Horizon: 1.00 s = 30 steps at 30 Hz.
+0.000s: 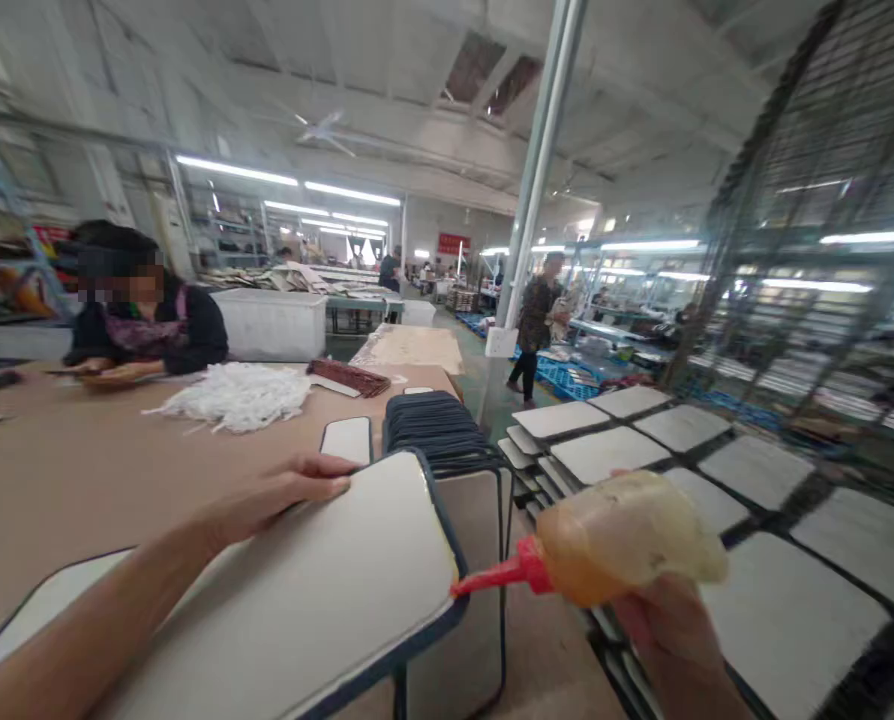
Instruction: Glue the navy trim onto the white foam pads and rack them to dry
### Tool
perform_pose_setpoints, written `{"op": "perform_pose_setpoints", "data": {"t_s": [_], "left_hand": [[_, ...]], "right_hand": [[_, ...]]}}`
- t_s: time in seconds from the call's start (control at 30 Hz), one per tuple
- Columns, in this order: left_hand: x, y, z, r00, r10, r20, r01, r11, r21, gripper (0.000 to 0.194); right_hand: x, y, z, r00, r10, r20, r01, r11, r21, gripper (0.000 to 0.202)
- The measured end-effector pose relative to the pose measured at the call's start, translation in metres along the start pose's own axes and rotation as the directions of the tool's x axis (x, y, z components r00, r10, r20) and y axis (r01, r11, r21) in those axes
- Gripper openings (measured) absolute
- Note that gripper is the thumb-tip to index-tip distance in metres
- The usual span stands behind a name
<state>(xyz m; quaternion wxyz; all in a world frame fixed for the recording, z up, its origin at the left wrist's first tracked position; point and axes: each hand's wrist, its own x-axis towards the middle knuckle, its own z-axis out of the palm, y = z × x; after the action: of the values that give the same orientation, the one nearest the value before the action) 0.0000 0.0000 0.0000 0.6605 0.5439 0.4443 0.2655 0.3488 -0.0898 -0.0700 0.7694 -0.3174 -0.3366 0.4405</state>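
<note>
My left hand (pixel 297 488) grips the far edge of a white panel (pixel 327 590) with rounded corners and a dark blue rim, thumb on its face. The panel is tilted above the table. In my right hand (pixel 664 620) is a squeeze bottle (pixel 627 535) of amber liquid, probably glue, lying nearly on its side. Its red nozzle tip meets the panel's right edge near the lower corner. A thin yellowish line runs along the inside of that rim. Behind the panel stands a row of similar dark-rimmed panels (pixel 436 425), packed upright.
White panels (pixel 762 470) lie in rows on a dark rack at right. A pile of white strips (pixel 233 395) and a brown bundle (pixel 349 378) rest on the brown table (pixel 57 460). A co-worker (pixel 147 310) sits at far left; another person (pixel 538 325) stands beyond the pole (pixel 533 180).
</note>
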Motion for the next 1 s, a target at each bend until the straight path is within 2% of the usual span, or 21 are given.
{"op": "perform_pose_setpoints", "data": {"t_s": [0.1, 0.3, 0.47, 0.57, 0.7, 0.83, 1.0], "left_hand": [[-0.001, -0.004, -0.002, 0.998, -0.024, -0.055, 0.021, 0.998, -0.056, 0.045], [0.002, -0.014, 0.002, 0.997, 0.001, -0.082, -0.015, 0.986, -0.167, 0.048], [0.009, -0.023, 0.006, 0.982, -0.007, -0.19, -0.038, 0.972, -0.233, 0.058], [0.01, -0.027, 0.007, 0.977, -0.02, -0.211, -0.038, 0.963, -0.267, 0.057], [0.011, -0.031, 0.012, 0.959, -0.033, -0.283, -0.063, 0.944, -0.323, 0.057], [0.012, -0.034, 0.018, 0.945, -0.031, -0.326, -0.098, 0.923, -0.372, 0.05], [0.014, -0.038, 0.021, 0.953, -0.005, -0.303, -0.122, 0.909, -0.398, 0.041]], "right_hand": [[0.0, 0.0, 0.005, 0.998, -0.065, -0.017, 0.065, 0.998, 0.002, 0.058], [-0.003, -0.003, 0.019, 0.984, -0.179, -0.011, 0.179, 0.982, 0.055, 0.077], [-0.003, 0.001, 0.02, 0.982, -0.188, -0.006, 0.188, 0.979, 0.081, 0.073], [-0.002, 0.004, 0.021, 0.97, -0.239, -0.03, 0.241, 0.965, 0.1, 0.073], [-0.002, 0.005, 0.023, 0.97, -0.235, -0.066, 0.241, 0.965, 0.106, 0.07], [0.0, 0.007, 0.022, 0.954, -0.295, -0.061, 0.299, 0.952, 0.066, 0.066], [-0.003, 0.006, 0.024, 0.963, -0.261, -0.062, 0.264, 0.963, 0.056, 0.06]]}}
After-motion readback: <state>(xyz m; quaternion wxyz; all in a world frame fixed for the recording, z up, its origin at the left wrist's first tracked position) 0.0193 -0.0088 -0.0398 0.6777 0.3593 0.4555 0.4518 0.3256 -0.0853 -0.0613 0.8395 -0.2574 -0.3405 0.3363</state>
